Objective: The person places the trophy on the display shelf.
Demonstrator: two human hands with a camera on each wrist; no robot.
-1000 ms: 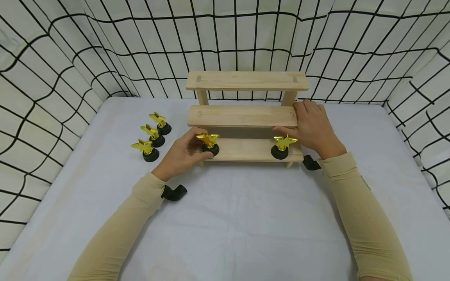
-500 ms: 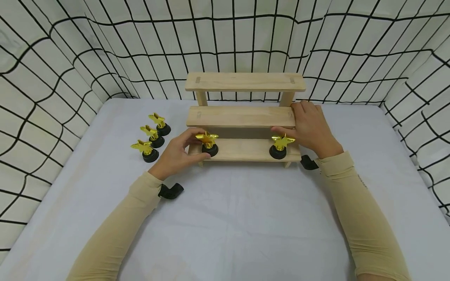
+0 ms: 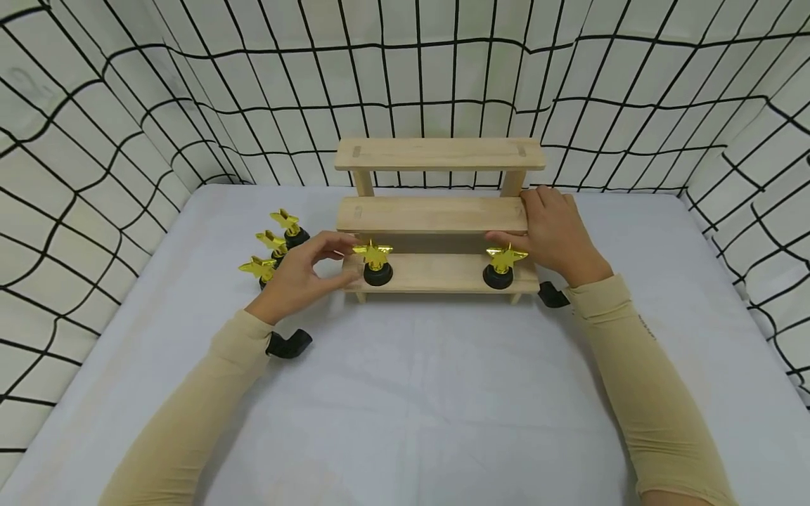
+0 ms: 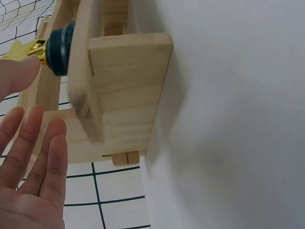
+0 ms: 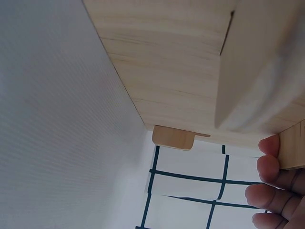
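A three-tier wooden shelf stands at the back of the table. Two gold star trophies with black bases are upright on its bottom tier, the left trophy near one end and the right trophy near the other. My left hand is just left of the left trophy, fingers spread and apart from it; the left wrist view shows the trophy's dark base on the board. My right hand grips the middle tier's right end, thumb in front; its fingertips show at the board in the right wrist view.
Several more star trophies stand in a slanted row on the white-covered table, partly hidden behind my left hand. Black wire grid encloses the back and both sides. A black wrist piece sits below my left wrist.
My left hand has let go of the left trophy and moved left, its fingers now clear of it. The trophy stays on the bottom tier. My right hand keeps its grip on the shelf.
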